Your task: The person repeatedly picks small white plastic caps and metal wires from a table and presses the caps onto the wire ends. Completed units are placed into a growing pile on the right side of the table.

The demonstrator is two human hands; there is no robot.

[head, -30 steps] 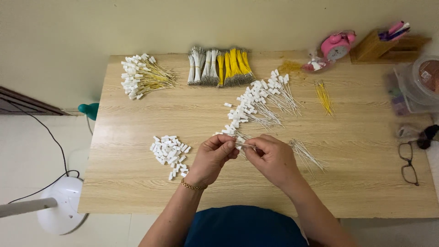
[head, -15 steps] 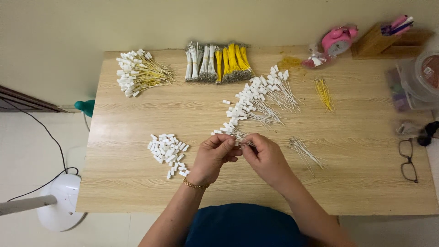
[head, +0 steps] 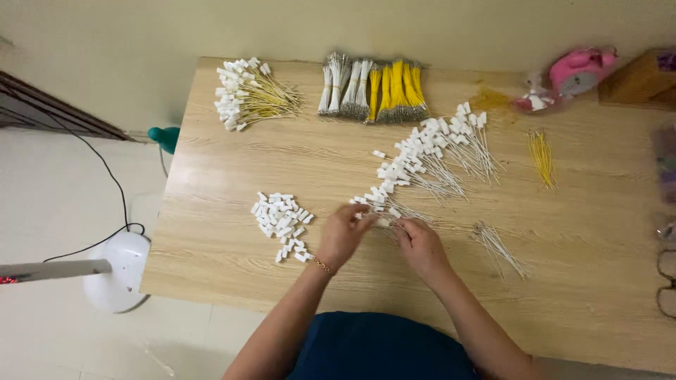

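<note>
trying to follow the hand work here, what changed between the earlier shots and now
Very little. The left hand and right hand stay together at the near end of the row of white-tipped wires, pinching a small white piece between the fingertips; nothing was clearly picked up or let go. The loose white connectors, the yellow-wired bunch, the bundles and the bare wires lie as before on the table.
</note>
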